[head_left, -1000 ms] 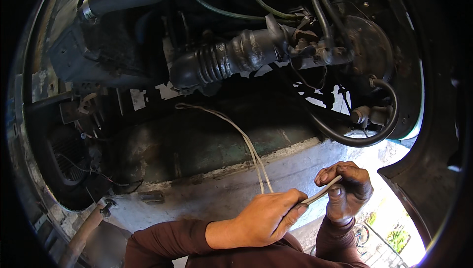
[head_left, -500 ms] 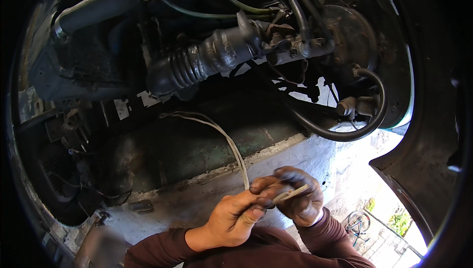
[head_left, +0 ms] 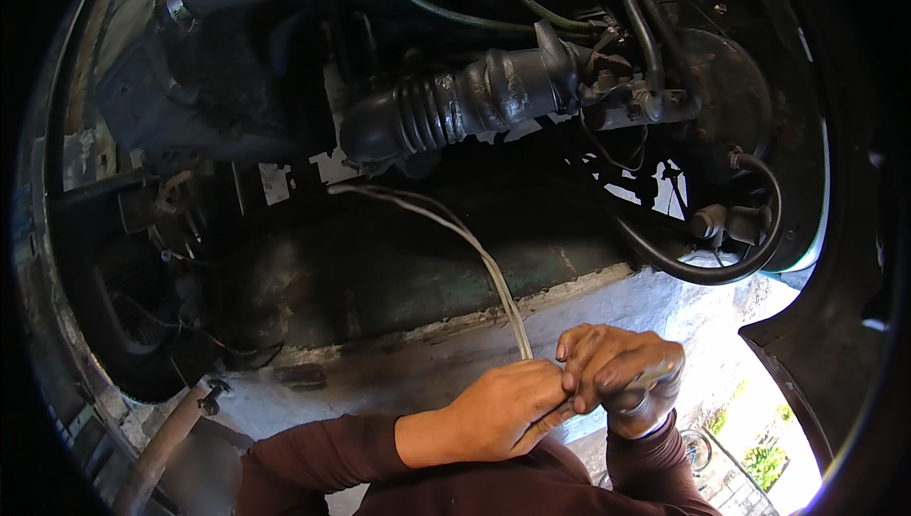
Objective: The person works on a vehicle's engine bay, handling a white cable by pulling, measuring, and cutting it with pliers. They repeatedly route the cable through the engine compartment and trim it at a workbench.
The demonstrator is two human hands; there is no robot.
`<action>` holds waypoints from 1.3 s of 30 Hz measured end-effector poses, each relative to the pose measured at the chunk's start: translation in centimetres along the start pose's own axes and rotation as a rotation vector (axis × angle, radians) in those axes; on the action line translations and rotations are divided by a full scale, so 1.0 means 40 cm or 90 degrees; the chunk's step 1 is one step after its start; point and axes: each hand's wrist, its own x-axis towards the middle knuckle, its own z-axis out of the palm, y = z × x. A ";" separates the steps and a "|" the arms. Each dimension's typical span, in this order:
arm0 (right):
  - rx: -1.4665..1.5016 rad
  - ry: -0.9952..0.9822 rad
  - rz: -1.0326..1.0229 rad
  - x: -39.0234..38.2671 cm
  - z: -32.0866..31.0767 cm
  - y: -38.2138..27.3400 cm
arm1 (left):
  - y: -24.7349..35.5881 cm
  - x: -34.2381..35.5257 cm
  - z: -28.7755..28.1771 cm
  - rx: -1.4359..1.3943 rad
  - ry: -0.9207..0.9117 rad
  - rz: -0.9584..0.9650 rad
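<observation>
A pale doubled cable (head_left: 489, 265) runs from the dark bay down to my hands. My left hand (head_left: 503, 407) is closed on it, thumb and fingers pressed together. My right hand (head_left: 622, 374), its fingers blackened with grime, is curled just right of the left, fingertips touching or nearly touching it; what lies within its grip is blurred and partly hidden. Above the hands is a dark greenish metal panel (head_left: 370, 284) with a pale, worn edge.
Overhead are a ribbed black hose (head_left: 418, 122), a curved hose (head_left: 693, 269), a round housing (head_left: 731, 89) and a boxy housing (head_left: 161, 108). A rusty pipe (head_left: 152, 450) stands lower left. A dark curved body panel (head_left: 816, 364) borders a bright opening with plants (head_left: 764, 459) at right.
My right fingers have curled over toward the left hand, hiding much of the cable end seen earlier. Both hands shifted left, then back right as the view moved.
</observation>
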 end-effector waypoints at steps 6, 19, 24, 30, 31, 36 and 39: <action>-0.103 -0.190 0.125 0.093 0.030 0.097 | 0.069 0.081 -0.122 -0.429 0.320 -0.124; -0.563 -0.417 0.057 0.079 0.151 -0.060 | 0.021 -0.170 -0.854 -0.353 0.505 0.320; -0.570 -0.321 0.308 0.004 -0.016 -0.016 | 0.052 -0.042 -0.626 -0.199 0.779 0.117; -0.750 -0.051 0.215 -0.107 -0.112 0.047 | -0.066 0.031 -0.454 -0.131 0.779 -0.044; -0.797 -0.007 0.138 -0.140 -0.136 0.074 | -0.084 0.033 -0.421 -0.110 0.787 -0.065; -1.031 0.000 -0.085 -0.224 -0.194 0.161 | -0.130 0.010 -0.354 -0.185 0.685 -0.072; -1.040 -0.004 -0.094 -0.238 -0.209 0.176 | -0.122 0.003 -0.357 -0.242 0.658 -0.071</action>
